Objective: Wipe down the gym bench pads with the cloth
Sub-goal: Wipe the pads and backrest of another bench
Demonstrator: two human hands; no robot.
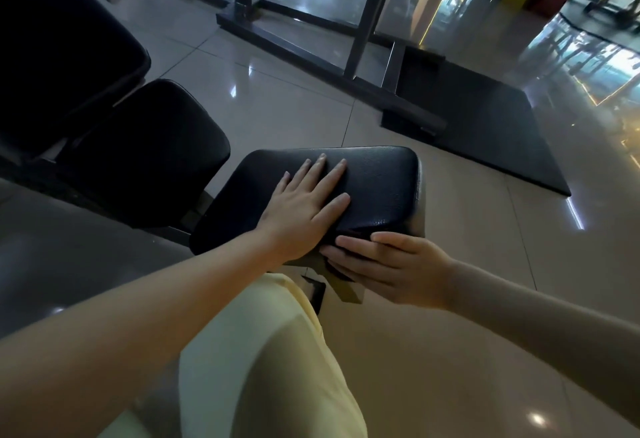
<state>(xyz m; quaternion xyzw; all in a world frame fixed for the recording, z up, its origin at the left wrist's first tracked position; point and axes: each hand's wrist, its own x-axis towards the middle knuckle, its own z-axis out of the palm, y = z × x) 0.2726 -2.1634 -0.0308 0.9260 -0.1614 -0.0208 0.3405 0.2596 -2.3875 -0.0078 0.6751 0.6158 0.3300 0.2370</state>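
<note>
Head view: three black pads (145, 147), left hand (304, 209) flat atop the nearest pad (381, 181), right hand (391, 268) straight-fingered against its edge.

Head-worn, steeply down, near bench pad (381, 185)

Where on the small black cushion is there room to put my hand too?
The right half of the small pad is bare, from the left hand to its rounded right corner. So is the tile floor between pad and dark mat. The near edge is crowded: the right hand meets the left there.
</note>
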